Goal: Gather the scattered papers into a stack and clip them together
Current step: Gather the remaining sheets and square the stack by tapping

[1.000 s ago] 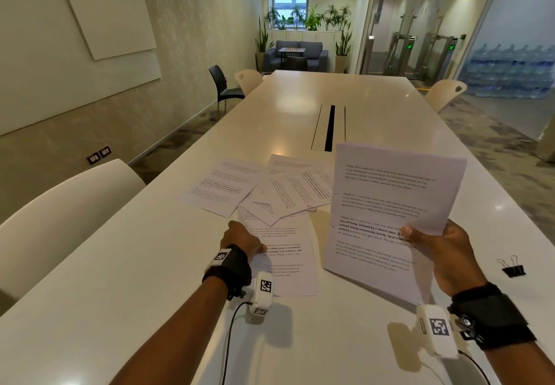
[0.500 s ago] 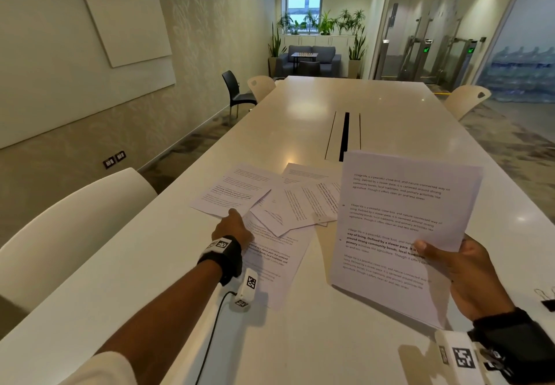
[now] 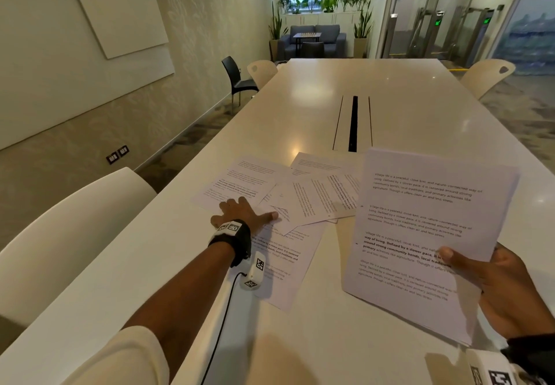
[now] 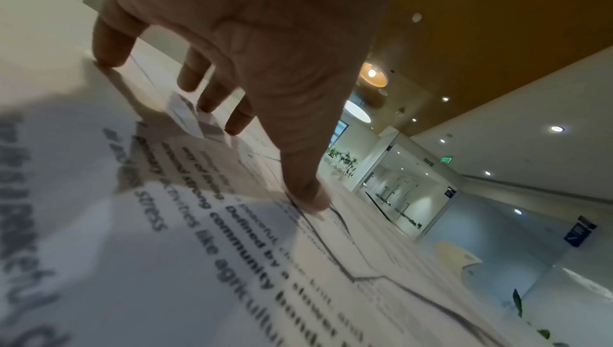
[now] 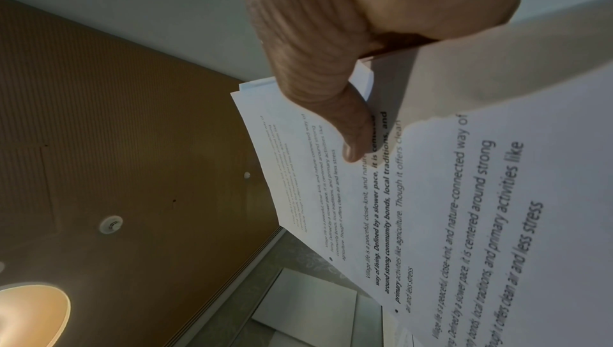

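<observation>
Still mid-gather, nothing's getting clipped yet

Right hand [image 3: 507,291] is pinching the collected stack [image 3: 420,234] above the table [image 3: 390,99], while left hand [image 3: 240,215] is pressing spread fingers on the loose sheets [image 3: 300,201] lying overlapped there.

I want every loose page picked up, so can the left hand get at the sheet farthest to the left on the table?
Probably yes. The left hand lies spread with fingertips already on the leftmost sheet's near edge, and nothing covers that edge.
</observation>
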